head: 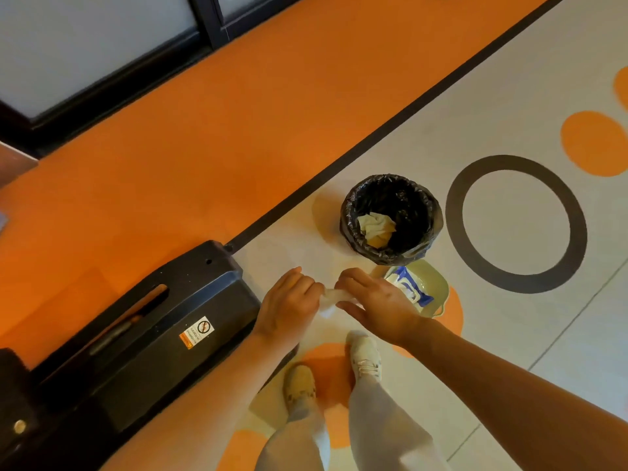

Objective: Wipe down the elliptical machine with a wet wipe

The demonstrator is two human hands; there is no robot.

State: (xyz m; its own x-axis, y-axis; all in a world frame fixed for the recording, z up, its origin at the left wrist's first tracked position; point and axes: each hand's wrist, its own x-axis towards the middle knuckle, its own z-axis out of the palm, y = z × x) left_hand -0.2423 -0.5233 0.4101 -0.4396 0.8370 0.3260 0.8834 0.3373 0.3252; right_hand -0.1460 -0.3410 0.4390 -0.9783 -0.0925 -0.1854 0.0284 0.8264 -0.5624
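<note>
Head view: both hands pinch one white wet wipe (329,298) between them, the left hand (289,305) curled on its one end, the right hand (373,300) on the other, fingers narrow round it. I judge the wipe is being unfolded; spreading it flat first should cover more of the elliptical machine (142,334), whose black base lies just left. Beyond sit a wipe packet (413,287) in a green dish (436,283), a lined bin (390,219) and the orange-and-white floor (204,147).
</note>
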